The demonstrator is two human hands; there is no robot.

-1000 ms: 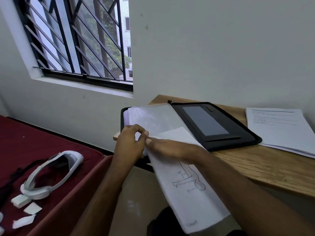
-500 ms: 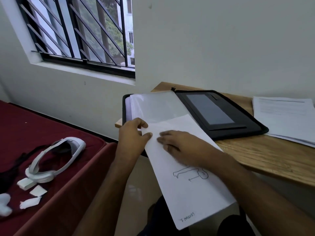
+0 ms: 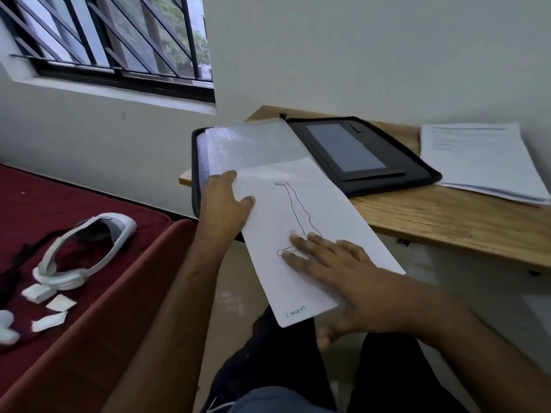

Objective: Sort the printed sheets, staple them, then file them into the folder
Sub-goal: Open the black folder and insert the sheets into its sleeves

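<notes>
The sheet (image 3: 301, 234) has slid deeper into the folder's (image 3: 372, 162) clear sleeve (image 3: 253, 144) on the tabletop (image 3: 447, 213). Left hand (image 3: 222, 204) pinches the sleeve edge; right hand (image 3: 343, 266) lies flat, pushing. Filing is nearly done.

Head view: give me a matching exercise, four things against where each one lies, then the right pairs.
Things:
1. sheet with the drawing
2. stack of printed sheets
3. white headset
4. black folder

Places:
A. on the red bedding
B. lying open on the wooden desk, by the wall
C. on the desk's right end
D. half inside a clear sleeve, under both hands

Pairs: 1-D, 2-C, 3-A, 4-B
</notes>
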